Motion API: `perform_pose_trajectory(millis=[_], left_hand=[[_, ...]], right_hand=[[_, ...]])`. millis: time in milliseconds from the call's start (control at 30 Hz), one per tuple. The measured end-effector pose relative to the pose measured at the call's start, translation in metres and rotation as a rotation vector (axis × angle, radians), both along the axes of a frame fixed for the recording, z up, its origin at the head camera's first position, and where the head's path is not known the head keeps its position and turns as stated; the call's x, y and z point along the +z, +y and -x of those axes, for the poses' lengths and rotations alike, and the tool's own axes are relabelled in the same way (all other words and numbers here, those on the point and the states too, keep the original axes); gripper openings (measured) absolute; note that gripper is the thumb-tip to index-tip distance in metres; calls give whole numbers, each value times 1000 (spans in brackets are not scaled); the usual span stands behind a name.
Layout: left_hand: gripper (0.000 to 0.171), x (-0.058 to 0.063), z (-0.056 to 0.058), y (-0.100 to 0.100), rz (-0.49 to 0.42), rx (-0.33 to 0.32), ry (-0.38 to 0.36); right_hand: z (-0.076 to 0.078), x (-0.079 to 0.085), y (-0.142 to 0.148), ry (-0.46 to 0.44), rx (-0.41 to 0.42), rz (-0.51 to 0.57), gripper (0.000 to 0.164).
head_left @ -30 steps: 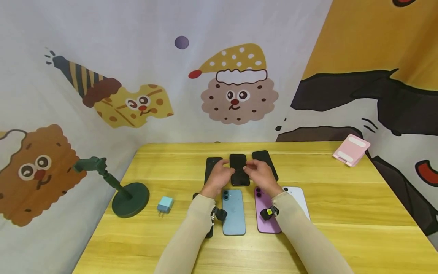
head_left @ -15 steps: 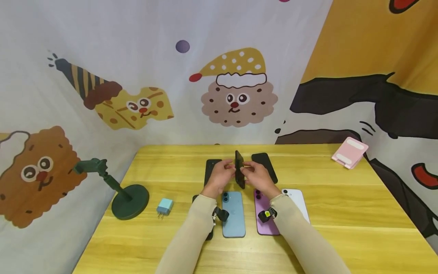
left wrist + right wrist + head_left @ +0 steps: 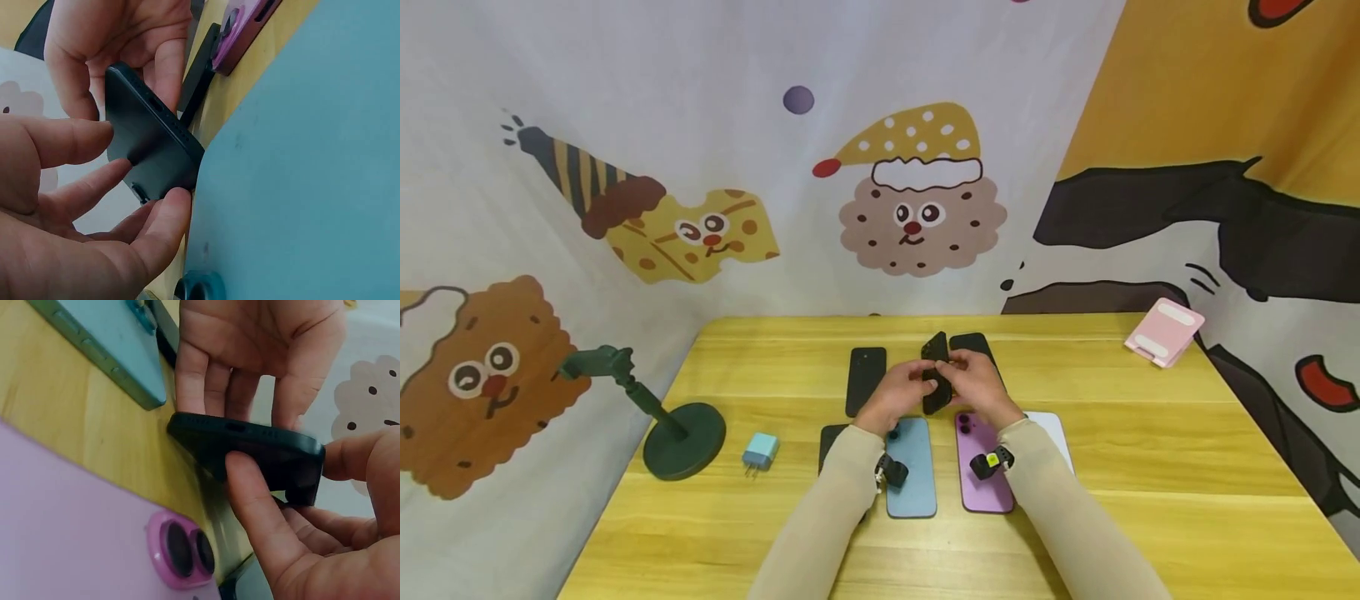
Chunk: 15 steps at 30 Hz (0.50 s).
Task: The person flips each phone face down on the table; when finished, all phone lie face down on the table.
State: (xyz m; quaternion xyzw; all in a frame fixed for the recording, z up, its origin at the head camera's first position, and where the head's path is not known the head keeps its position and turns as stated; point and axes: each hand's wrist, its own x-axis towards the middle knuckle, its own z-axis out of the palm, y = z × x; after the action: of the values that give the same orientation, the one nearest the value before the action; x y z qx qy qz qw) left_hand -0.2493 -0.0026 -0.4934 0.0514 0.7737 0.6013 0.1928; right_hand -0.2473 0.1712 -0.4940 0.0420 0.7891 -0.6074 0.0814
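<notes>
Both hands meet at a black smartphone (image 3: 936, 403) held on edge over the back middle of the table. My right hand (image 3: 979, 386) grips it, thumb on the dark screen (image 3: 281, 465) and fingers behind, as the right wrist view shows. From the other side my left hand (image 3: 897, 395) holds it too; in the left wrist view fingertips meet its dark back (image 3: 164, 164) and the thumb presses near its lower edge. Below the hands lie a blue phone (image 3: 912, 479) and a purple phone (image 3: 983, 492), both backs up.
Black phones (image 3: 867, 380) (image 3: 972, 342) flank the hands. Another black phone (image 3: 831, 437) and a white phone (image 3: 1049, 429) are partly under the sleeves. Left are a blue charger plug (image 3: 762, 450) and green stand (image 3: 685, 440); a pink folding stand (image 3: 1165, 332) is far right.
The black smartphone lay flat between the hands, then was tipped up on edge. Now it is turned further, its back towards the left hand, which has shifted right.
</notes>
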Motion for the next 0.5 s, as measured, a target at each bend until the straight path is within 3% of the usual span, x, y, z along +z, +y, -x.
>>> perform_pose_trajectory(millis=[267, 500], left_hand=[[46, 0, -2, 1, -9, -11, 3], [49, 5, 3, -7, -206, 108, -71]], right_hand=[[0, -3, 3, 37, -16, 7, 46], [-4, 16, 1, 87, -30, -7, 45]])
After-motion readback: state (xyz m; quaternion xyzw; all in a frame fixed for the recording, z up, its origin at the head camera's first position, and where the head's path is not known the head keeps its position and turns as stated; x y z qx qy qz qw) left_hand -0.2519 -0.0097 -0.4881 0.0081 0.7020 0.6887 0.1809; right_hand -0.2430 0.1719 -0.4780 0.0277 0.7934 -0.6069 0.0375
